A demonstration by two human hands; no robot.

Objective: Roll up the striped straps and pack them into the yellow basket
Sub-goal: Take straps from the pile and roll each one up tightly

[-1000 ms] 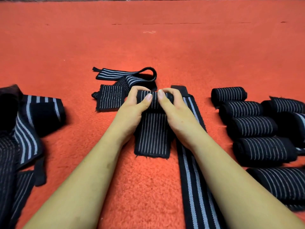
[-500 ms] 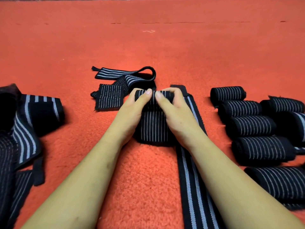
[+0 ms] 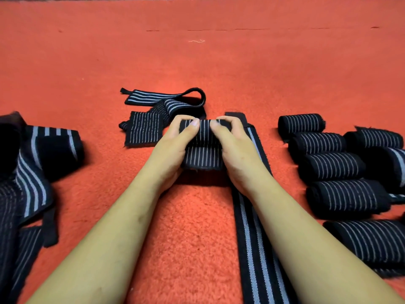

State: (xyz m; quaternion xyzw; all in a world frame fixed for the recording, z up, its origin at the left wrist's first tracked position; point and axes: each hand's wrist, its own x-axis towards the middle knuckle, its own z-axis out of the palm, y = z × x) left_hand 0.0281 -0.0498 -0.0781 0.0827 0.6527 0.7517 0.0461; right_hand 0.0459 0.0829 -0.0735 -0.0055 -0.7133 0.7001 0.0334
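Red carpet (image 3: 197, 62) filling the whole view, far edge just showing at the top. At mid-carpet, a half-rolled striped strap (image 3: 202, 154), pinched by left hand (image 3: 173, 148) and right hand (image 3: 236, 148), thumbs curled over the roll. Finished rolls (image 3: 333, 167) toward the right edge, loose straps (image 3: 30, 185) toward the left.
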